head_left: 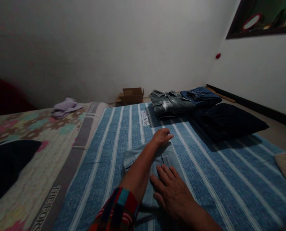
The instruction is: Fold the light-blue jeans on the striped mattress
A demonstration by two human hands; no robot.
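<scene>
A light blue folded garment, which looks like denim, lies on the striped blue bedcover in front of me. My left hand reaches across it to its far edge, fingers half curled and thumb apart, with nothing visible between them. Flat on the garment's nearer right part rests my right hand, its fingers stretched out and a little spread. My left forearm covers part of the cloth, and its near end is dark and partly hidden by my arms.
Beyond my hands lie a folded grey-green denim shirt, folded blue jeans and a dark folded garment. A cardboard box stands by the wall. On the left are a lilac cloth and a dark cloth.
</scene>
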